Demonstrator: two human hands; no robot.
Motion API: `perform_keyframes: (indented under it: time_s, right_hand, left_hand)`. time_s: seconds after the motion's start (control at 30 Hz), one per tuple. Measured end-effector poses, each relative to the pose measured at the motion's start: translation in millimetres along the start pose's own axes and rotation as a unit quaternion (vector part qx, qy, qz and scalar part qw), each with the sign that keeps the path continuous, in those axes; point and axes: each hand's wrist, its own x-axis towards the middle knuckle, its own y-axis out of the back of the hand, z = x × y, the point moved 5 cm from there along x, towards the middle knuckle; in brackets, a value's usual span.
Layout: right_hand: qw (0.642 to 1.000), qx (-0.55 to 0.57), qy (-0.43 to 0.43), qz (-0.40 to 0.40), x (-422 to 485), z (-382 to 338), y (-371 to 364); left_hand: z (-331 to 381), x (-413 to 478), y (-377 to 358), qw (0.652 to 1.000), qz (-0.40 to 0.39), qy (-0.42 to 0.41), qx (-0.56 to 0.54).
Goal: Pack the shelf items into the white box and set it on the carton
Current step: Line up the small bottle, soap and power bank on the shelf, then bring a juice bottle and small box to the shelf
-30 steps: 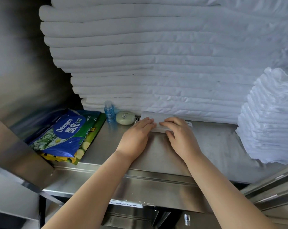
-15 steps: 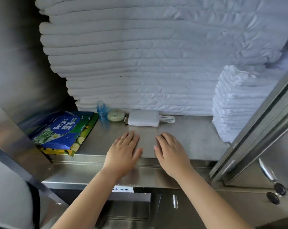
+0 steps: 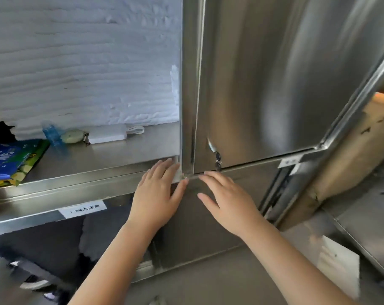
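Item 1: white box (image 3: 107, 134), shelf (image 3: 125, 150) back edge, against folded towels (image 3: 83, 62); I judged it parked there for loading.
Item 2: small blue bottle (image 3: 52, 134), pale green oval item (image 3: 72, 136), just left of box, not yet packed.
Left hand (image 3: 156, 194), right hand (image 3: 226, 203): flat, spread, empty, by shelf front right corner.

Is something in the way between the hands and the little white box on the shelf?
No, nothing visible is. Only bare shelf lies between the left hand and the white box. The door stands to the right of the box, not in front of it. The right hand is below the door's corner.
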Motion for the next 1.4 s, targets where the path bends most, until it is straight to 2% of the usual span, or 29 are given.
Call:
perform_keyframes:
  time_s: [0.17,0.3,0.5,0.8,1.0,1.13,1.3,1.4]
  right_hand:
    - [0.991,-0.045,-0.109,0.055,-96.2,57.0,75.0]
    - [0.959,-0.09,-0.236,0.127,-191.9,116.0,145.1]
    - [0.88,-0.143,-0.405,0.204,-335.7,184.6,229.9]
    - [0.741,-0.218,-0.589,0.238,-504.8,282.0,323.8]
    - [0.694,-0.236,-0.643,0.223,-562.2,372.5,370.7]
    - [0.672,-0.236,-0.661,0.237,-592.9,433.8,386.7]
    - [0.649,-0.229,-0.683,0.245,-640.4,498.5,408.6]
    - [0.649,-0.231,-0.685,0.238,-668.4,540.7,425.6]
  left_hand:
    - [110.5,-14.0,-11.1,0.993,-0.013,-0.111,-0.041]
    - [227.8,-14.9,-35.2,0.969,-0.04,-0.238,-0.063]
    - [399.4,-24.2,-90.4,0.919,-0.089,-0.371,-0.1]
    - [626.7,-45.8,-176.2,0.828,-0.131,-0.503,-0.21]
    - [740.7,-31.1,-236.0,0.795,-0.154,-0.534,-0.244]
    - [813.9,-21.0,-284.3,0.777,-0.174,-0.56,-0.23]
    - [904.9,-21.2,-328.3,0.754,-0.187,-0.588,-0.228]
    - [959.2,-23.5,-349.5,0.75,-0.182,-0.595,-0.225]
